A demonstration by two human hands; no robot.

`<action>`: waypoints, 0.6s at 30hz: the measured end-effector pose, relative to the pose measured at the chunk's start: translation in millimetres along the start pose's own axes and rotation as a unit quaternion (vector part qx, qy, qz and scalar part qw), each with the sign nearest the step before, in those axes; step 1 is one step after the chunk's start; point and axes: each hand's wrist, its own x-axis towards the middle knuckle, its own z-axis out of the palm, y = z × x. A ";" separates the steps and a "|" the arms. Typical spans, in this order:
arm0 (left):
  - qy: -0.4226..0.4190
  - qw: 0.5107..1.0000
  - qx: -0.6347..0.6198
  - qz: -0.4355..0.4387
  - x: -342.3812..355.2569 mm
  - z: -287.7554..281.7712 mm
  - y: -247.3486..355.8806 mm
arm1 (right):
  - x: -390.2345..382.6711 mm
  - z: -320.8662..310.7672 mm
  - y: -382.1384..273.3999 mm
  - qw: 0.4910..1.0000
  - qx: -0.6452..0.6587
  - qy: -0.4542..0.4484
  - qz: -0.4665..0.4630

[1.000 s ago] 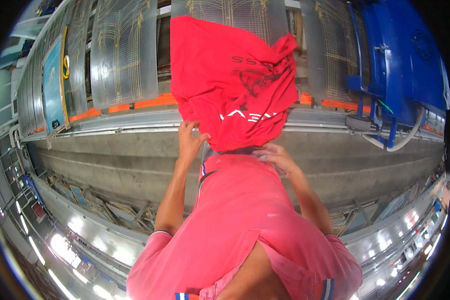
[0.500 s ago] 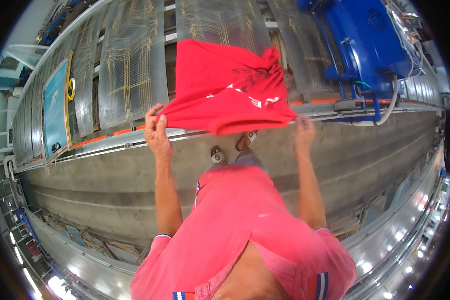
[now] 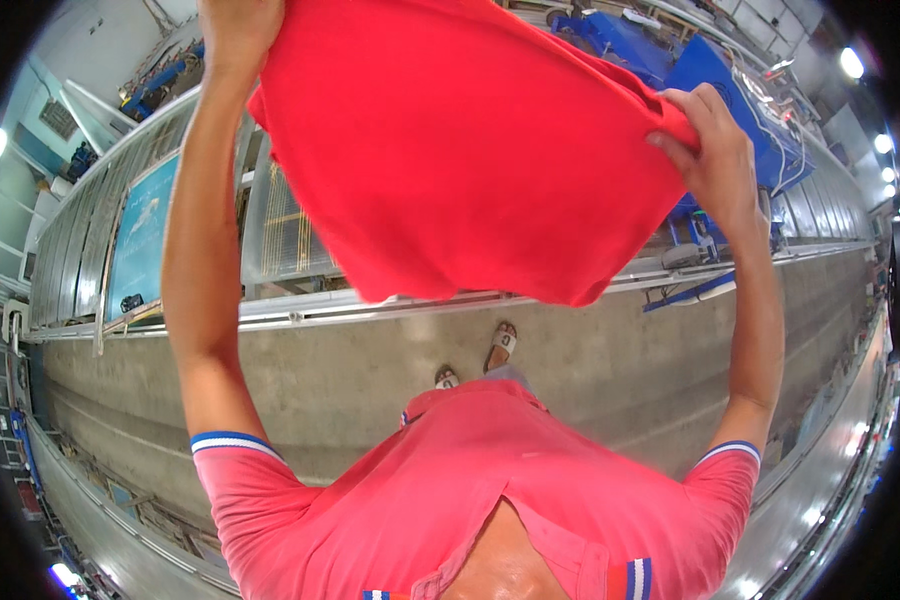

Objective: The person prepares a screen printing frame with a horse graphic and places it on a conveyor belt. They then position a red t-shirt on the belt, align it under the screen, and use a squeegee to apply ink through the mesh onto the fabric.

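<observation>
A red cloth garment [image 3: 470, 160] hangs raised and spread in front of me, its lower edge drooping over the rail of the long table. My right hand [image 3: 715, 155] pinches its upper right corner between thumb and fingers. Up at the top edge of the view, my left hand [image 3: 240, 35] is at the garment's upper left; the fingertips there are cut off by the picture's edge. The face of the cloth turned toward me is plain, with no print on it.
Behind the cloth runs a long table with glassy grey panels [image 3: 285, 225] and a metal front rail [image 3: 370, 308]. A framed turquoise screen [image 3: 145, 230] lies on it at left. Blue machinery [image 3: 705, 75] stands at right. My sandalled feet [image 3: 502, 343] are on the concrete floor [image 3: 620, 360].
Both hands have lifted the garment up off the table, the left one farther up. The dark and white print seen before is now out of sight.
</observation>
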 end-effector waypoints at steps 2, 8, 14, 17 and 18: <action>-0.046 0.996 -0.021 -0.075 12.2 -11.8 2.8 | 12.9 -3.5 23.7 0.990 0.004 -0.076 0.116; -0.301 0.945 -0.114 -0.063 28.9 -35.4 -12.2 | 48.6 9.2 90.1 0.800 0.540 0.065 0.255; -0.360 0.919 -0.062 -0.146 38.4 -4.1 -56.2 | 78.4 38.8 135.4 0.819 0.499 -0.070 0.274; -0.347 0.918 -0.084 -0.174 32.0 25.2 -92.6 | 96.4 71.2 164.9 0.794 0.542 -0.094 0.258; -0.341 0.921 -0.046 -0.180 32.0 36.7 -107.9 | 105.2 86.7 175.7 0.784 0.565 -0.123 0.227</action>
